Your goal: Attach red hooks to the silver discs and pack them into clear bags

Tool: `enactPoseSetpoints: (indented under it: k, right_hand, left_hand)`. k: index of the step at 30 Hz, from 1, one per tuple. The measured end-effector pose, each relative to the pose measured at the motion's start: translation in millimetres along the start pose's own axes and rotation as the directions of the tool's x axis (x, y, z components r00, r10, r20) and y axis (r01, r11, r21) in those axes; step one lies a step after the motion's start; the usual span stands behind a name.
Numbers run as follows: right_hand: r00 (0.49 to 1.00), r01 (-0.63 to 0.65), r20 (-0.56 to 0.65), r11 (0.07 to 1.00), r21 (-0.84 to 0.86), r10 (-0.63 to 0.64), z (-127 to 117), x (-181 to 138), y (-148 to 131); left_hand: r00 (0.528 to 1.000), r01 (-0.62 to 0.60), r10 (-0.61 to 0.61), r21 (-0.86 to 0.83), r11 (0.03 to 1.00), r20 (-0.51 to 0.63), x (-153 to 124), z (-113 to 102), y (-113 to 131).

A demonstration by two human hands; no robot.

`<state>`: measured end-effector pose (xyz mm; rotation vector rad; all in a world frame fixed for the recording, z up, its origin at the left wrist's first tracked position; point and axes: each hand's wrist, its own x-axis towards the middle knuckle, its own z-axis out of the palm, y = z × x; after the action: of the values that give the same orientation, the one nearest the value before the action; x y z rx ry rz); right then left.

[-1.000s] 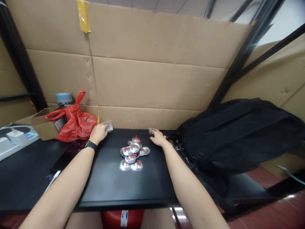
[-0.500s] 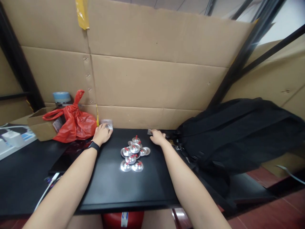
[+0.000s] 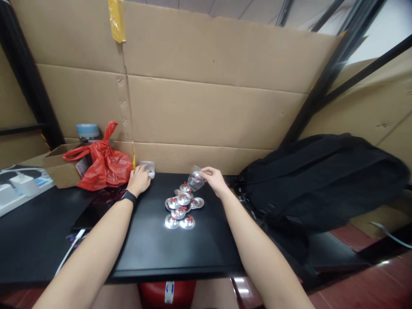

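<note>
In the head view, my right hand [image 3: 215, 179] pinches a small clear plastic bag [image 3: 196, 179] by its side, and something round and silvery with red shows inside. The bag hangs just behind a pile of silver finger cymbals [image 3: 183, 198] with red cords, which are stacked and overlapping on the black table [image 3: 206, 249]. At the far left of the tabletop, my left hand [image 3: 139, 179], with a dark wristband, has its fingers curled over another clear plastic bag [image 3: 147, 166]. A small whitish bit [image 3: 151, 175] shows at those fingertips; its kind is unclear.
Left of my left hand stand a knotted red plastic bag [image 3: 107, 165], an open cardboard box [image 3: 61, 167], a blue-lidded jar [image 3: 88, 131] and a power strip [image 3: 24, 189]. A large black backpack [image 3: 322, 180] lies on the right. Cardboard [image 3: 199, 116] walls the back.
My right hand has lifted the clear bag off the table's back edge and moved it slightly left, behind the cymbals. My left hand stays almost in place.
</note>
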<state>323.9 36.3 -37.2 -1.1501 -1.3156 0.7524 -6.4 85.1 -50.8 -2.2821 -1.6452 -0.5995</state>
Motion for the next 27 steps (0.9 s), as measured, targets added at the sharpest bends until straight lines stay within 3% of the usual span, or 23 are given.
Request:
enactPoseSetpoints:
  k: [5, 9, 21, 27]
  right_hand:
    - [0.999, 0.033, -0.041, 0.99, 0.134, -0.027, 14, -8, -21]
    - [1.0, -0.013, -0.024, 0.972, 0.235, 0.02, 21, -13, -28]
    - [0.999, -0.014, 0.053, 0.979, 0.204, 0.003, 26, -18, -36]
    - [0.995, 0.034, -0.096, 0.931, 0.362, 0.001, 27, -16, -41]
  left_hand:
    - [1.0, -0.016, 0.015, -0.012, 1.0, -0.009, -3, -5, 4]
    - [1.0, -0.009, 0.009, -0.021, 1.0, 0.009, -6, -7, 6]
    - [0.999, -0.003, 0.002, -0.023, 1.0, -0.037, -7, -7, 5]
    - [0.997, -0.031, 0.028, -0.036, 0.999, -0.072, -7, -14, 10]
